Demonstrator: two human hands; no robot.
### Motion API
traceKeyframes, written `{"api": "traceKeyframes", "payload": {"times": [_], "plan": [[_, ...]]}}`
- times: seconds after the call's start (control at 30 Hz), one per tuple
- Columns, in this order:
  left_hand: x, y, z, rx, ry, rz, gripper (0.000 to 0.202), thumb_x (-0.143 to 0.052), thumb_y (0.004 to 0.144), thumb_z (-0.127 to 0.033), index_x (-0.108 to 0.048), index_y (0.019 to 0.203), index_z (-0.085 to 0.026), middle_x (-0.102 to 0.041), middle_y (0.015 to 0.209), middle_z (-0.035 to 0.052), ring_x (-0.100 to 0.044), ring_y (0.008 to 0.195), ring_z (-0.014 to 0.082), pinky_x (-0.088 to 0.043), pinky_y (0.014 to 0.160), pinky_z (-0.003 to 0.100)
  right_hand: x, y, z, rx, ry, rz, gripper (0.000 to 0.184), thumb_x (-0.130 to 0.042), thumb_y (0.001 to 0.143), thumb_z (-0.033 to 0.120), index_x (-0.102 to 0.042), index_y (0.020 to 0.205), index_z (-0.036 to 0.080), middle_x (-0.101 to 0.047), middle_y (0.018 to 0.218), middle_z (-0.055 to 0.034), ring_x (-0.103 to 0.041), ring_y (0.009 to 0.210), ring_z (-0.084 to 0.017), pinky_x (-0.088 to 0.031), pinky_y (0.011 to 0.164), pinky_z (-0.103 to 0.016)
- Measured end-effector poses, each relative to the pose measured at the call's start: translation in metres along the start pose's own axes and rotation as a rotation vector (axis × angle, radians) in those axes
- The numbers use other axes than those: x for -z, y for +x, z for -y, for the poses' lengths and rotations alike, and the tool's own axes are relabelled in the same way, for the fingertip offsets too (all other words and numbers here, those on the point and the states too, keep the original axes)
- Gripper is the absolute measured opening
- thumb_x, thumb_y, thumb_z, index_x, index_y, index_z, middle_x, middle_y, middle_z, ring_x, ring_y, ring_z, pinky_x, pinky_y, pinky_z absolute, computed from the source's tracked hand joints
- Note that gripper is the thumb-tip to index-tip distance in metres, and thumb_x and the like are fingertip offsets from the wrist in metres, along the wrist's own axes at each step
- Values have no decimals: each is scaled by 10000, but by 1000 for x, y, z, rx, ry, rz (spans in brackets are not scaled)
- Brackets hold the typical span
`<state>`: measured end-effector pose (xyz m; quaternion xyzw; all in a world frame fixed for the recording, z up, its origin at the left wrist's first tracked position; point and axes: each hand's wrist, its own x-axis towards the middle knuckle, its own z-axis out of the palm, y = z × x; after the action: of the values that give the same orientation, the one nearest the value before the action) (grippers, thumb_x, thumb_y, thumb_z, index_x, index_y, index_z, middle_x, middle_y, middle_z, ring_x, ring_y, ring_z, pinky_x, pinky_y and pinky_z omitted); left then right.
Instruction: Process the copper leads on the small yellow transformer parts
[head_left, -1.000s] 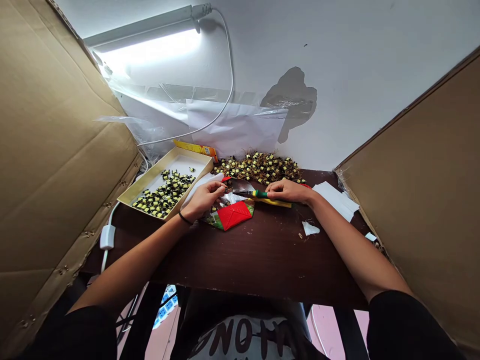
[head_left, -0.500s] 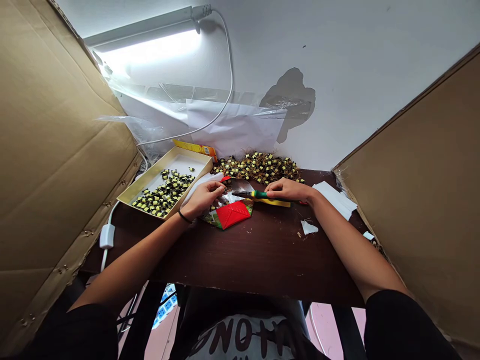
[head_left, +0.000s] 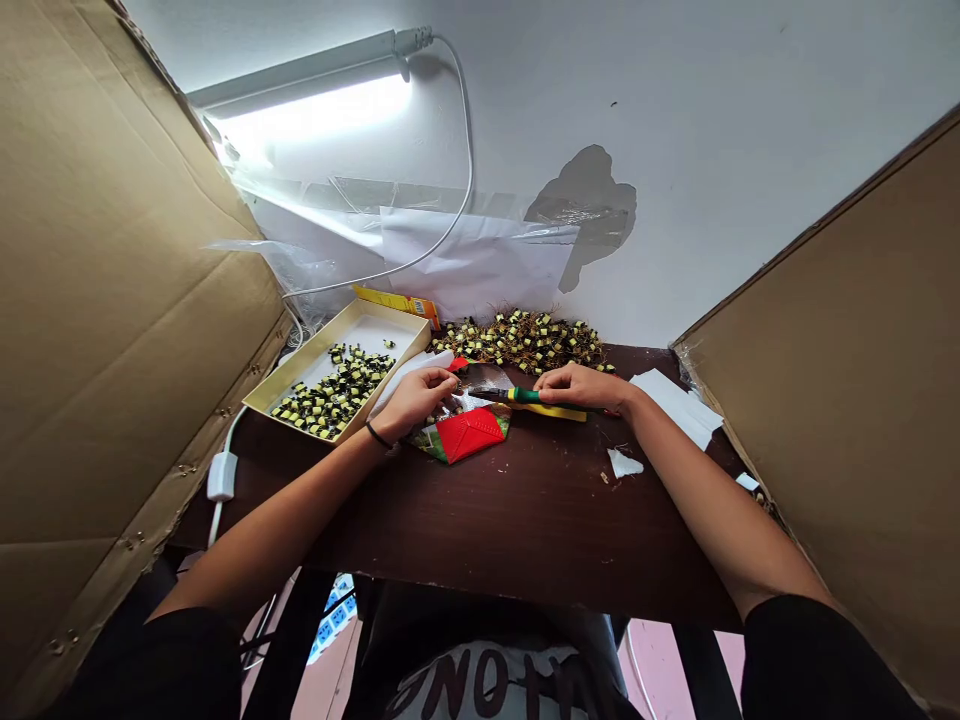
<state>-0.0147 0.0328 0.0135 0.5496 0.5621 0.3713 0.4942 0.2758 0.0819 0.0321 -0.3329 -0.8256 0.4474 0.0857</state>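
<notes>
My right hand (head_left: 574, 384) is closed around the green and yellow handles of a pair of pliers (head_left: 525, 396). Their dark jaws point left, toward the fingertips of my left hand (head_left: 421, 397). Those fingers are pinched together by the jaw tips, over something small and dark that I cannot make out. Under both lies an open foil-lined packet (head_left: 471, 432) with a red and green outside. Left of my left hand, a shallow cardboard tray (head_left: 289, 372) holds many small yellow and black coil components (head_left: 330, 395).
Behind my hands is a heap of similar components with copper wires (head_left: 525, 340). White paper (head_left: 679, 408) and a torn scrap (head_left: 624, 463) lie to the right on the dark table (head_left: 480, 530). Cardboard walls (head_left: 847, 350) flank both sides. A tube lamp (head_left: 315, 85) shines at upper left.
The whole view has shifted slightly, so everything appears a little lower and farther right. Both hands keep nearly the same pose, with the pliers still by the left fingertips.
</notes>
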Motion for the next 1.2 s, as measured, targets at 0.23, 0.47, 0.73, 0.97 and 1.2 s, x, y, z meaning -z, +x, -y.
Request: {"api": "traceKeyframes", "payload": {"times": [0.23, 0.47, 0.73, 0.97, 1.2], "plan": [[-1, 3, 2, -16, -30, 21, 274, -692, 723, -399, -637, 784, -137, -702, 670, 57, -607, 533, 118, -443, 499, 217, -3, 1, 2, 19, 7, -1, 501, -536, 796, 623, -559, 597, 164, -619, 921, -58, -535, 811, -167, -416, 784, -316], [0, 5, 4, -25, -9, 30, 295, -688, 715, -418, -633, 792, -139, -696, 683, 51, -604, 547, 118, -439, 509, 217, -4, 1, -2, 38, -21, -11, 438, -523, 826, 570, -592, 658, 171, -620, 892, -50, -542, 825, -172, -411, 792, -313], [1, 3, 4, -88, 38, 30, 292, -674, 723, -432, -646, 772, -145, -671, 685, 41, -596, 566, 122, -444, 530, 227, -14, 0, 3, -8, -253, -86, 329, -503, 863, 455, -635, 958, 168, -653, 963, -79, -564, 848, -198, -421, 759, -317], [3, 3, 8, -134, 64, 32, 286, -647, 741, -429, -647, 773, -144, -664, 708, 36, -579, 572, 111, -431, 535, 216, -21, 3, 8, -41, -480, -42, 353, -375, 924, 367, -658, 962, 160, -652, 1000, -128, -568, 890, -241, -420, 806, -365], [4, 4, 11, -128, 45, 14, 301, -653, 740, -436, -642, 798, -142, -629, 681, 14, -543, 547, 96, -398, 509, 203, -30, 1, 17, -67, -557, -61, 349, -370, 944, 392, -636, 935, 166, -647, 977, -113, -573, 871, -223, -416, 767, -327]]}}
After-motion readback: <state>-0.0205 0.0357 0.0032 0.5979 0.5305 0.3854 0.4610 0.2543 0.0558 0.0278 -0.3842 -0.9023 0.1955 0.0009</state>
